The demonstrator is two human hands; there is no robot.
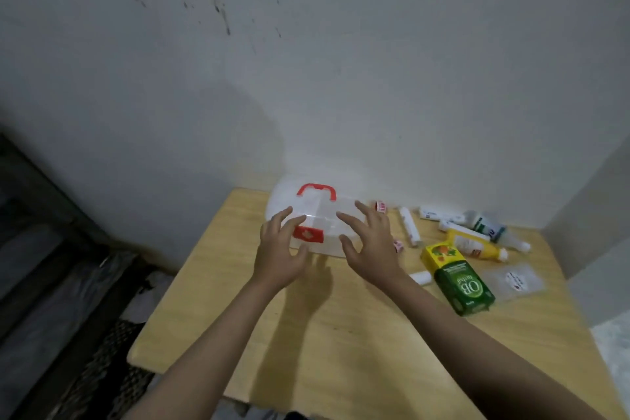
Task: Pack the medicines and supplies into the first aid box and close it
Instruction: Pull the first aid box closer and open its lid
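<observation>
1. head view: i look down at a light wooden table (341, 334) pushed into a corner of grey walls, with both my bare forearms reaching forward over it.
2. the first aid box (306, 215), clear plastic with its lid shut, sits at the far edge of the table against the wall; its red handle (316, 190) stands up on top and a red latch (308, 234) faces me on the front.
3. my left hand (278, 254) has its fingers spread and loosely bent at the box's front left, just beside the latch; i cannot tell whether the fingertips touch the plastic.
4. my right hand (370, 244) is spread the same way at the box's front right, gripping nothing.
5. the supplies lie on the table to the right of the box, none of them inside it: a green and yellow carton (458, 278), a yellow bottle (475, 244) on its side, a white and green bottle (491, 228), a white tube (409, 225), a small roll with red print (381, 207) and a clear plastic pouch (514, 278).
6. a small white cylinder (421, 277) lies just beside my right wrist, near the carton.
</observation>
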